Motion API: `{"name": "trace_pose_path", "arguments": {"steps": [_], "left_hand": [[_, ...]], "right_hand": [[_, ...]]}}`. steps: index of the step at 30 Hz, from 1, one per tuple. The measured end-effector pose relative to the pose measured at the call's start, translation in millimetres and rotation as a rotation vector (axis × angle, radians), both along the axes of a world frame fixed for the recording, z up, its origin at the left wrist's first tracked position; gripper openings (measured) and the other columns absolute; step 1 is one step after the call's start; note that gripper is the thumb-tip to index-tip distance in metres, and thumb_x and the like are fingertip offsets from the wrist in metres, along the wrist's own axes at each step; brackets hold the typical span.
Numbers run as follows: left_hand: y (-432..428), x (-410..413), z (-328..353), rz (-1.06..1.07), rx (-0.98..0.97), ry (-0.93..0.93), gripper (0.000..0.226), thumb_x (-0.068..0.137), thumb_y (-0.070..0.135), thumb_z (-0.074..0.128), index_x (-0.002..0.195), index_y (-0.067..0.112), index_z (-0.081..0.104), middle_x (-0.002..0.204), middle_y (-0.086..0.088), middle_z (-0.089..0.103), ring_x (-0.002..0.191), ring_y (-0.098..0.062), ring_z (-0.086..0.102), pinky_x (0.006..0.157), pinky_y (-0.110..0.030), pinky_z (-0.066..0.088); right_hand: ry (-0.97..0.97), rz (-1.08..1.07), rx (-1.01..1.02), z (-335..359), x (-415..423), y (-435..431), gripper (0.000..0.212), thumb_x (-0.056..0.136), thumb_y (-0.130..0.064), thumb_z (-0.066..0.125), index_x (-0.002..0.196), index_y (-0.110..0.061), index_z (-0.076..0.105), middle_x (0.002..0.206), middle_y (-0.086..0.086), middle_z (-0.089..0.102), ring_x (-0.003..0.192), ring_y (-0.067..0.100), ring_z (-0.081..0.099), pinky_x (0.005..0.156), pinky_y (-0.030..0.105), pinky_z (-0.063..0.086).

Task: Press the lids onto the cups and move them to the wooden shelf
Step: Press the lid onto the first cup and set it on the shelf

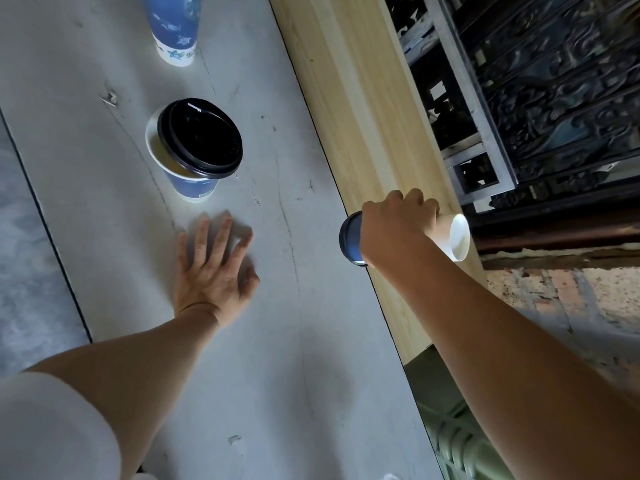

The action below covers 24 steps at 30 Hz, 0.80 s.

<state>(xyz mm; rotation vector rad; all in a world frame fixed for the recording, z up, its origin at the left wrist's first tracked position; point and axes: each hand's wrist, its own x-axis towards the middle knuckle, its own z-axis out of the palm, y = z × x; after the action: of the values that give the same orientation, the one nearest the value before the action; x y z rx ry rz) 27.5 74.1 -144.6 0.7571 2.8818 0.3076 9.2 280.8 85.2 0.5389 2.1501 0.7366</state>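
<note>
My right hand (398, 226) grips a blue paper cup (453, 237) with a black lid, holding it tilted on its side over the pale wooden shelf (349, 81); its white base points right. My left hand (214, 268) rests flat with spread fingers on the grey table (86, 150), empty. Just beyond that hand stands a second blue cup (194, 187). A black lid (201, 138) lies loose and off-centre on it, so part of the rim shows. Another blue cup (175, 26) stands at the top edge; its top is out of frame.
The wooden shelf runs diagonally along the table's right side. Beyond it are a dark ornate metal grille (554, 84) and a brick floor (571, 299). A grey strip (27, 254) borders the table on the left.
</note>
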Motion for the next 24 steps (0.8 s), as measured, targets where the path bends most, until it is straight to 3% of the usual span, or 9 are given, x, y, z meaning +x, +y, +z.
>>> {"name": "trace_pose_path", "arguments": {"steps": [6, 12, 24], "left_hand": [[0, 1, 1, 0.002, -0.002, 0.001, 0.073, 0.086, 0.058, 0.038, 0.154, 0.031, 0.038, 0.171, -0.006, 0.014, 0.157, -0.04, 0.004, 0.125, -0.061, -0.003], [0, 1, 2, 0.002, -0.003, 0.002, 0.073, 0.087, 0.057, 0.039, 0.154, 0.03, 0.038, 0.171, -0.007, 0.015, 0.157, -0.04, 0.006, 0.124, -0.062, 0.0], [1, -1, 7, -0.004, 0.021, 0.004, 0.073, 0.085, 0.055, 0.039, 0.152, 0.028, 0.043, 0.17, -0.008, 0.022, 0.156, -0.041, 0.009, 0.124, -0.055, -0.014]], "right_hand": [[-0.028, 0.063, 0.019, -3, 0, 0, 0.043, 0.084, -0.018, 0.06, 0.127, -0.019, 0.057, 0.12, 0.011, 0.053, 0.117, 0.037, 0.047, 0.103, 0.052, 0.039], [-0.075, 0.305, 0.224, 5, -6, 1, 0.049, 0.084, -0.023, 0.062, 0.131, -0.015, 0.055, 0.128, 0.016, 0.05, 0.123, 0.041, 0.042, 0.109, 0.056, 0.032], [-0.039, 0.173, 0.123, 19, -12, 8, 0.054, 0.08, -0.02, 0.065, 0.131, -0.018, 0.048, 0.125, 0.015, 0.049, 0.121, 0.04, 0.042, 0.106, 0.058, 0.035]]}}
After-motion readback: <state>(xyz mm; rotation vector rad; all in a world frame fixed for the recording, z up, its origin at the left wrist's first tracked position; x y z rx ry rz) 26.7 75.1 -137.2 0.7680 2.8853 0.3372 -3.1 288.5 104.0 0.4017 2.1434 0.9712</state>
